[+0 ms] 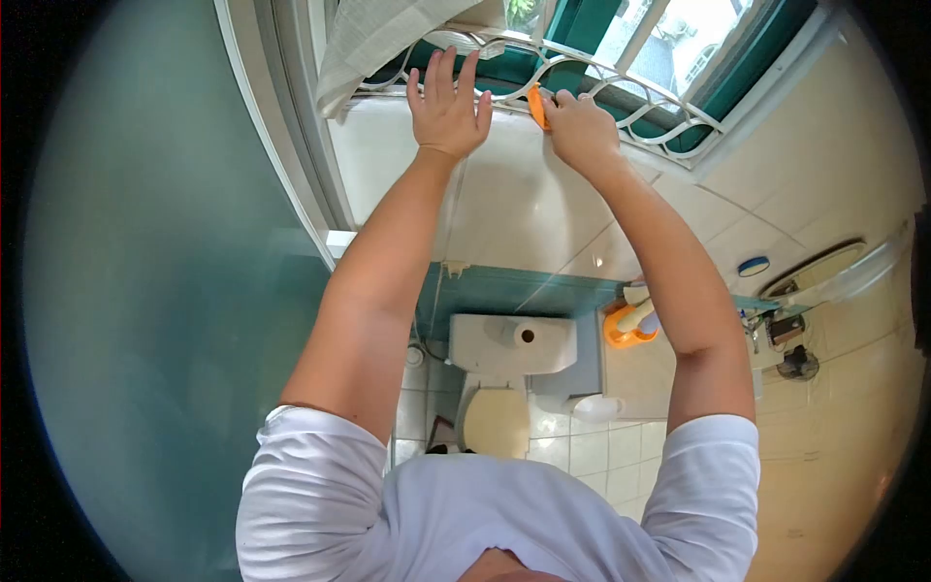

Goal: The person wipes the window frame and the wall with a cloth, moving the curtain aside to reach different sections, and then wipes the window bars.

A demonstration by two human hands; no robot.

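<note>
My left hand (449, 116) is spread open, its fingertips at the lower bars of the white window grille (635, 82). To its right, my right hand (585, 133) is closed on a small, flat orange tool (537, 107), held against the bottom edge of the grille. Its exact kind cannot be made out, since my fingers cover part of it. Behind the bars stand green window frames (584, 37). A pale curtain (373, 50) hangs just left of my left hand.
A toilet (497, 423) stands below, with a toilet paper roll (525, 335) on its tank. An orange basket (626, 336) holding bottles sits on the counter (635, 380) at right. A frosted glass panel (165, 291) fills the left side. A mirror (815, 270) hangs at right.
</note>
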